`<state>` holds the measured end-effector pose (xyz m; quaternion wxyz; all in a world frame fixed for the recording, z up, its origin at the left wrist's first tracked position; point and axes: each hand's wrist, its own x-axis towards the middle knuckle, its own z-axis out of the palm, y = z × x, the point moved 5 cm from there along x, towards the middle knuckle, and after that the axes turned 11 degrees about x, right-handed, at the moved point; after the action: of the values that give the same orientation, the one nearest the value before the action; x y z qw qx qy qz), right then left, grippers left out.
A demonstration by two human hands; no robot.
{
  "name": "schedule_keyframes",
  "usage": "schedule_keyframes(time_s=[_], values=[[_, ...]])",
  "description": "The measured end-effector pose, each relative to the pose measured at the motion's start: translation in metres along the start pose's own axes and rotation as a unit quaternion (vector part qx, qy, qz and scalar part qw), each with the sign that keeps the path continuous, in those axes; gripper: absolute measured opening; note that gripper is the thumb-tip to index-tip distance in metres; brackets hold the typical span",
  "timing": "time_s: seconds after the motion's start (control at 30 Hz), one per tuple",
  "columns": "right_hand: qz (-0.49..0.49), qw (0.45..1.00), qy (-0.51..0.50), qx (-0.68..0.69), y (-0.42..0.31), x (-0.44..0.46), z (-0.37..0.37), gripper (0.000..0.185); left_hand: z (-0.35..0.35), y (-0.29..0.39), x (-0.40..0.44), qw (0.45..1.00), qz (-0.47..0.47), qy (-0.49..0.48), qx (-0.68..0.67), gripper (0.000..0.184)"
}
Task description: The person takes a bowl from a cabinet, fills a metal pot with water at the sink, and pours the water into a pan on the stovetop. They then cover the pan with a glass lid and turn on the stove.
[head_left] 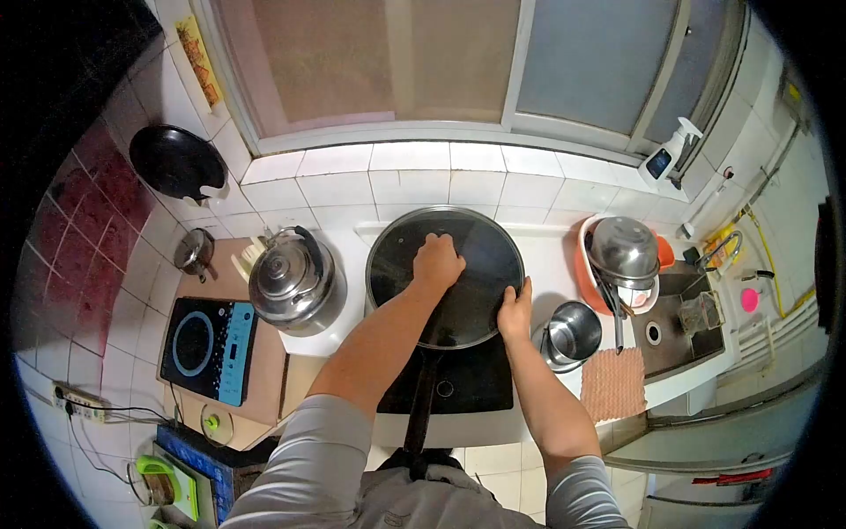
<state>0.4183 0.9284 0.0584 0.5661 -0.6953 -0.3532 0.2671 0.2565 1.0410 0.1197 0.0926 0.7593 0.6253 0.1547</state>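
A round glass lid (480, 256) with a metal rim covers a dark pan; its long black handle (421, 406) points toward my body. My left hand (438, 263) is closed over the middle of the lid, where the knob is hidden under my fingers. At the lid's right edge, my right hand (516, 310) grips the rim, thumb on the near side and fingers along the outside. The pan is over a black cooktop (471, 388); its contents cannot be made out through the dark glass.
Left of the pan stands a steel kettle (295, 282), with a portable induction cooker (209, 350) beyond it. To the right are a steel pot (573, 333), an orange basin (585, 264) holding metal bowls, a ridged mat (612, 385) and a sink (683, 331).
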Motion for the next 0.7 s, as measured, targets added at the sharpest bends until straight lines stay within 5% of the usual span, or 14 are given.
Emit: schedule_keyframes(time_s=[0.7], values=[[-0.018,0.999,0.039,-0.026,0.011,0.000,-0.002,0.058,0.001,0.004,-0.001,0.997,0.014,-0.067,0.031,0.039]])
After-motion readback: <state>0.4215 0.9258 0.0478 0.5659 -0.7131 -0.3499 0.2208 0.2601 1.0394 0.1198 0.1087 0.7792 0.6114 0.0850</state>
